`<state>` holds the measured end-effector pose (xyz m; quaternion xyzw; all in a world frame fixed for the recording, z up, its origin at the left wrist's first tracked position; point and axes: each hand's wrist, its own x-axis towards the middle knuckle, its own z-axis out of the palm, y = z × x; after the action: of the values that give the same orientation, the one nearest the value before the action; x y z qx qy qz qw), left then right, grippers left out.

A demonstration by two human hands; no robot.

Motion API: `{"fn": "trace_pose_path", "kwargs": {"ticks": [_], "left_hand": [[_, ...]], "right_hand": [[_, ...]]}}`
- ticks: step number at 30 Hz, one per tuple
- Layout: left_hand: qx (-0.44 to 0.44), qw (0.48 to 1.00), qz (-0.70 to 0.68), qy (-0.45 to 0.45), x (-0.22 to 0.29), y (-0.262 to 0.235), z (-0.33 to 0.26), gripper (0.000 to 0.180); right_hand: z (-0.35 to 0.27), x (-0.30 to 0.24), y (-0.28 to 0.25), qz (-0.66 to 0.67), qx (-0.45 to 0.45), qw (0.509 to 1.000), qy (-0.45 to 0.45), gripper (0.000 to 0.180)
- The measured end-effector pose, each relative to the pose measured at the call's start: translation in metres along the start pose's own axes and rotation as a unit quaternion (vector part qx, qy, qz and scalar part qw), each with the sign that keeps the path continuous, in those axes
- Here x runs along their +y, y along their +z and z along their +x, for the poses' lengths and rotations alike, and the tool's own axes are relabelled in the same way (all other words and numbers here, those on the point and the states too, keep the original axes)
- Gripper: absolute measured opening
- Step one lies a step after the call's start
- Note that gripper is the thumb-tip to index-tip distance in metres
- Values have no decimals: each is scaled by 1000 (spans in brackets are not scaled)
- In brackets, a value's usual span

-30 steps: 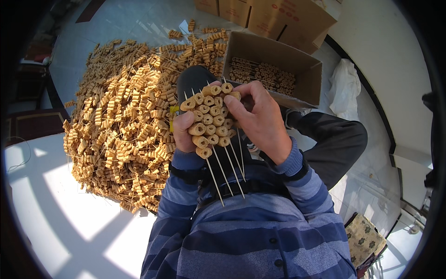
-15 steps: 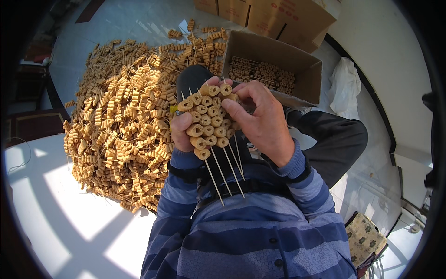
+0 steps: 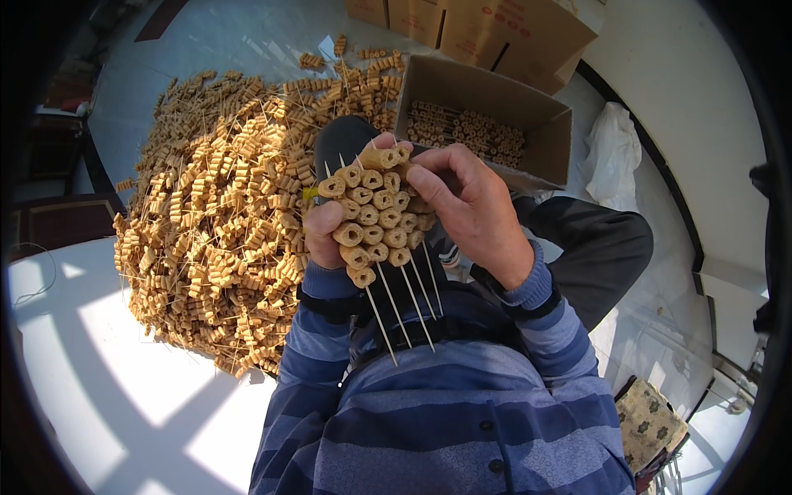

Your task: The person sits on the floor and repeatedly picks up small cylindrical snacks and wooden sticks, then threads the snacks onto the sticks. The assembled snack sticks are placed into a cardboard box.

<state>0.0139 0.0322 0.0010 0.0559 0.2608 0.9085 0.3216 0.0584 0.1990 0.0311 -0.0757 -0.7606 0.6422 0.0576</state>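
Several skewers of tan, hollow tube-shaped pieces (image 3: 375, 216) are bunched together above my lap. My left hand (image 3: 324, 235) grips the bunch from its left side, thumb in front and some fingers behind the far end. On the right side, my right hand (image 3: 481, 216) pinches the upper right pieces between thumb and fingers. Bare sticks (image 3: 404, 305) hang down from the bunch toward my body, and short pointed tips poke out at the far end. The fingers behind the bunch are partly hidden.
A large heap of similar skewers (image 3: 214, 223) lies to my left. Ahead on the right, an open cardboard box (image 3: 487, 82) holds rows of skewers. Closed cartons (image 3: 495, 33) stand behind it. A white plastic bag (image 3: 612, 157) sits right of the box, and a patterned cushion (image 3: 648, 421) lies lower right.
The bunch has tilted and shifted slightly to the right. The skewer at its upper right has turned, showing more of its side, and my right hand has moved a little rightward.
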Motion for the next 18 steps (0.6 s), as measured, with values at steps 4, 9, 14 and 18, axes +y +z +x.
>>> {"fn": "trace_pose_path", "kwargs": {"ticks": [4, 9, 14, 18], "left_hand": [[5, 1000, -20, 7, -1, 0, 1, 99], [15, 1000, -9, 8, -3, 0, 1, 97], [35, 999, -5, 5, -3, -3, -4, 90], [76, 997, -10, 10, -5, -7, -11, 87]], "right_hand": [[-1, 0, 4, 21, -17, 999, 34, 25], [-5, -8, 10, -116, 35, 979, -164, 64], [-6, -14, 14, -284, -28, 925, -252, 85], [-9, -15, 21, -269, -57, 929, -247, 95]]}}
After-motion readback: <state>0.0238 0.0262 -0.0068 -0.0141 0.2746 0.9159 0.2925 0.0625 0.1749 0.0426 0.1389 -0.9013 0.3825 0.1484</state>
